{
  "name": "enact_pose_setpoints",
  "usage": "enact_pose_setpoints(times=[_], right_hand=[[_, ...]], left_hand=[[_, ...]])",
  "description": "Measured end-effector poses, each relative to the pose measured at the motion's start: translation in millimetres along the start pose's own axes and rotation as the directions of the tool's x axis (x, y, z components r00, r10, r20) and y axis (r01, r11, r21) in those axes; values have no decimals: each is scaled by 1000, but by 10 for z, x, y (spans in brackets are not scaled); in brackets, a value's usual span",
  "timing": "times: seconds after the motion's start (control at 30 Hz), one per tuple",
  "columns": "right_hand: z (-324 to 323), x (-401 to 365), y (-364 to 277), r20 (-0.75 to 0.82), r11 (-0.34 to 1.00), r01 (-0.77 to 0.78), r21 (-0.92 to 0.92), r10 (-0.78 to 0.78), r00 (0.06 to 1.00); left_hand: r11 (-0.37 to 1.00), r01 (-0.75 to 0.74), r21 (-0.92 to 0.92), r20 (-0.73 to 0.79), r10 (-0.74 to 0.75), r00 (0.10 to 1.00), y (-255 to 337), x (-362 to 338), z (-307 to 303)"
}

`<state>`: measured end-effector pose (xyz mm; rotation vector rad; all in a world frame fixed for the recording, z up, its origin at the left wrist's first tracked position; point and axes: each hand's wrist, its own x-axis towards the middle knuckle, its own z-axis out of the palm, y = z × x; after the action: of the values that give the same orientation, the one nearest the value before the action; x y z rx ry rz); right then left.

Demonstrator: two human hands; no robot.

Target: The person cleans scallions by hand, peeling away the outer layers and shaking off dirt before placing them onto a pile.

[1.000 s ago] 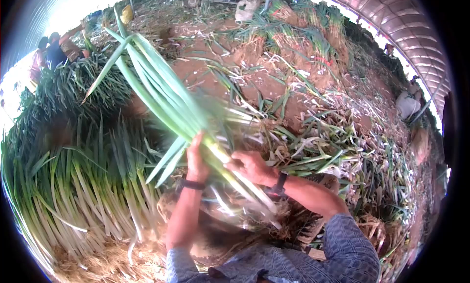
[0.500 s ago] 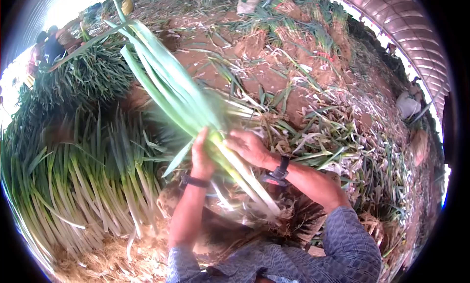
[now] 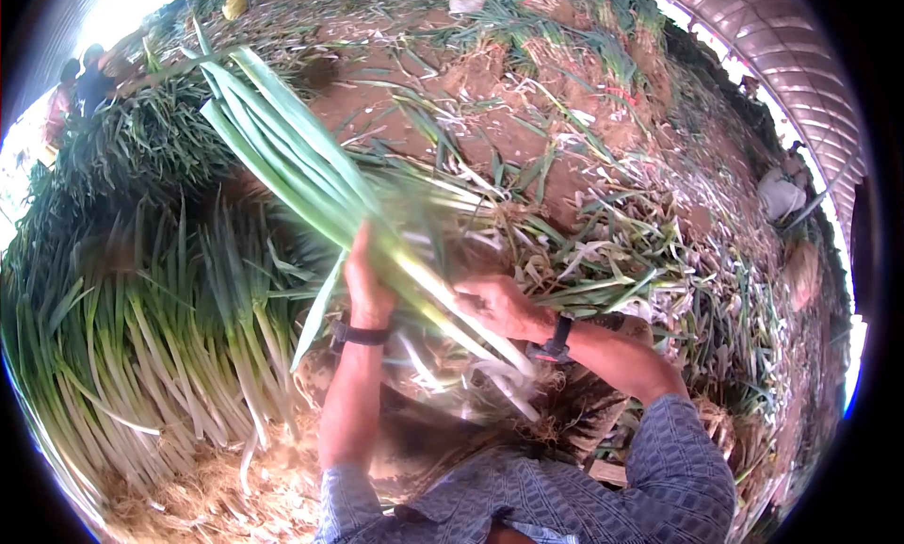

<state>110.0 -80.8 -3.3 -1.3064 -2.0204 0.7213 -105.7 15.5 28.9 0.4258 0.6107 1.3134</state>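
In the head view, the left hand (image 3: 370,285) is wrapped around a bunch of leafy stalks (image 3: 320,181), slanted with leaves to the upper left and pale shafts (image 3: 508,353) to the lower right. Since half a second ago the right hand (image 3: 508,307) has moved down toward the root end — so the left now seems to carry the bunch alone. The right fingers are curled beside the shafts — whether they pinch anything I cannot tell. More stalks (image 3: 179,356) stand at the left.
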Motion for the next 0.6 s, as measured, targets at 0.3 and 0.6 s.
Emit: enact_pose_setpoints(times=[0.3, 0.6], right_hand=[[15, 69, 102, -160, 984, -97, 149, 121, 980], [-692, -411, 212, 119, 468, -340, 816, 439, 891]], left_hand=[[996, -90, 4, 33, 90, 995, 86, -102, 44], [975, -221, -31, -30, 220, 975, 205, 136, -296]])
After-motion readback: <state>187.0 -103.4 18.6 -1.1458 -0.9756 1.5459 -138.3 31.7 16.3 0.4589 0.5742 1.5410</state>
